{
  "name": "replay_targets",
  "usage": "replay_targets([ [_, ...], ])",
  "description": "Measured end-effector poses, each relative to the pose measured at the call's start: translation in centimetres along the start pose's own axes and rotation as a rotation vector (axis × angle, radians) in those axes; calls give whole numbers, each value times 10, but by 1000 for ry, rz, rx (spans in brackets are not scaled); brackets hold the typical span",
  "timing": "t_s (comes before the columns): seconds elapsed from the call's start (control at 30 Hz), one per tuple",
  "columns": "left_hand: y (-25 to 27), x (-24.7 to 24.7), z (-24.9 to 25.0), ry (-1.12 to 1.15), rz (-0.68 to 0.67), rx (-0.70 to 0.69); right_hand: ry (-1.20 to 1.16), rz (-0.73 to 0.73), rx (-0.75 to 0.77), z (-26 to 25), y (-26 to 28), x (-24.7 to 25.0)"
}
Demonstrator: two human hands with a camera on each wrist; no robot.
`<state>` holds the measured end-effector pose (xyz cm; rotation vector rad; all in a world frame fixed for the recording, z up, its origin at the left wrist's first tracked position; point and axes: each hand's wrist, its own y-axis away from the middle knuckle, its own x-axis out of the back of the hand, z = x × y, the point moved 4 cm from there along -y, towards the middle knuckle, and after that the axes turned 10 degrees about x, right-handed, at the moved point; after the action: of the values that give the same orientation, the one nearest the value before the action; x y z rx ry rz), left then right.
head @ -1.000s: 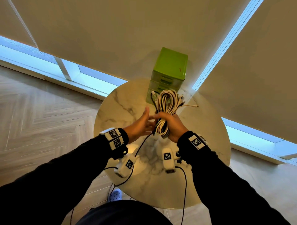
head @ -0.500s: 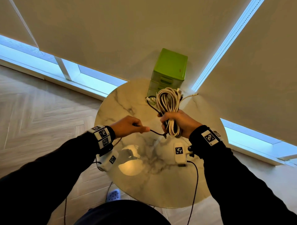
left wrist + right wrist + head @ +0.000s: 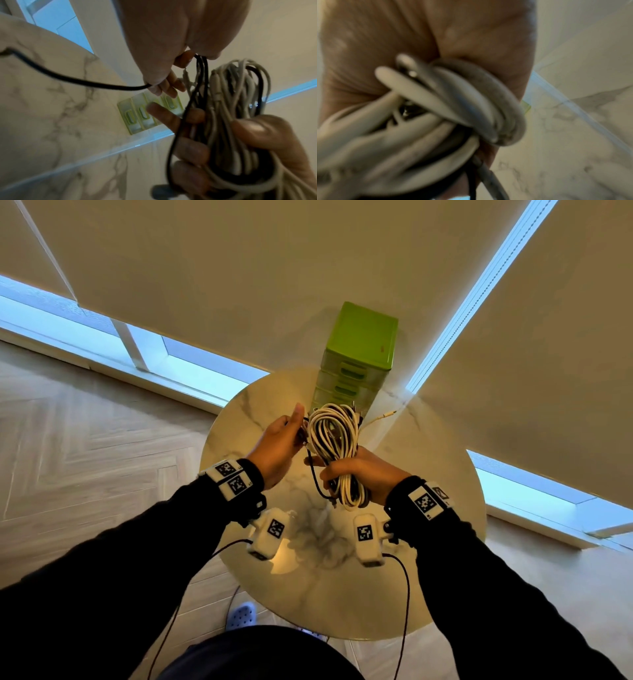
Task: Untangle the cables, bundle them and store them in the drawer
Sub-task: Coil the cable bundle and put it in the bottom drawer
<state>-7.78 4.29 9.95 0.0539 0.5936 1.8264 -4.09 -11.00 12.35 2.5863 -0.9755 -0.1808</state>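
Black sleeves (image 3: 144, 549); white tagged wristbands (image 3: 231, 478); corded white wrist cameras (image 3: 367, 539).

Room around the 2 hands above the round bench

The drawer unit (image 3: 356, 371) stands at the far edge of the bench (image 3: 342, 594), hard against the blind (image 3: 274, 285), so no way leads behind it. Its drawer fronts face the hands, but the cable bundle (image 3: 334, 446), held upright in the right hand (image 3: 370, 474), hangs directly before them, and the left hand (image 3: 277, 446) with its black cable (image 3: 313, 477) crowds the bundle's left side. Bare bench lies to the left, to the right and nearer the person, below both wrists. A loose cable end (image 3: 383, 416) sticks out to the right of the bundle.
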Motion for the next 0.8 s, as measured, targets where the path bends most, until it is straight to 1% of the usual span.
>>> replay_targets([
  [0.1,-3,-10,4,94,-9,77,-56,-22,-6,5,0,-12],
  [0.17,-11,-9,0,144,15,106,-92,-27,11,6,2,-17],
  [0.3,0,-15,12,201,81,58,-103,-61,53,5,2,-22],
  [0.4,-2,-20,12,239,36,57,-56,2,73,3,1,-21],
  [0.47,1,-20,14,194,18,41,-66,23,67,4,1,-20],
  [0.53,0,-19,13,99,48,38,-88,49,53,7,1,-20],
  [0.57,1,-17,11,85,65,42,-97,85,56,8,1,-19],
  [0.6,1,-16,9,120,53,52,-115,131,65,10,0,-19],
  [0.67,2,-17,-4,169,-61,112,-189,232,96,12,-2,-18],
  [0.7,7,-18,-10,140,-129,166,-235,282,118,11,-3,-17],
  [0.73,14,-19,-19,84,-193,231,-283,335,137,11,-5,-13],
  [0.8,25,-19,-36,-143,-307,305,-362,420,173,9,-7,-6],
])
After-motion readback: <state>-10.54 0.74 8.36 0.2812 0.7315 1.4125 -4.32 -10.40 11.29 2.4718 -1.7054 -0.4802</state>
